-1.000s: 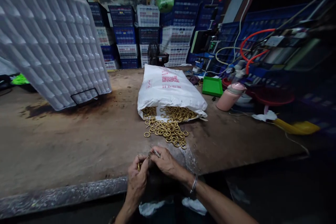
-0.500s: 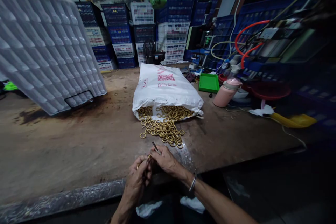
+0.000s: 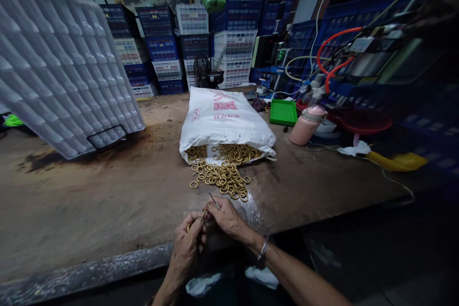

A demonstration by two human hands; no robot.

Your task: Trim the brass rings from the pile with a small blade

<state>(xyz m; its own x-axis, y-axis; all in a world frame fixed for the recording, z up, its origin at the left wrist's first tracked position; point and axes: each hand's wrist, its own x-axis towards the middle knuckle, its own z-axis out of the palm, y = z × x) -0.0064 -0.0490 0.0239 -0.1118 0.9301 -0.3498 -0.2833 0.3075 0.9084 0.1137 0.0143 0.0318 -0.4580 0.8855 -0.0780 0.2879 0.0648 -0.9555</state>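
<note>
My left hand is closed, pinching a brass-coloured ring between thumb and fingers. More brass colour shows at its curled fingers. Close beside it, my right hand grips a thin metal tool with a narrow pointed end; its exact kind is hard to make out. The right fingertips meet the ring held on the left. Just beyond both hands lies a pile of brass rings, spilling from the open mouth of a white woven sack with red print.
A clear plastic moulded tray stands tilted at the left. To the right are a green tray, a pink bottle, a red dish and a yellow scoop-like piece. Stacked crates and a black fan stand behind.
The view has shifted slightly. Both hands stay together in nearly the same place, with the ring and the tool turned a little.
</note>
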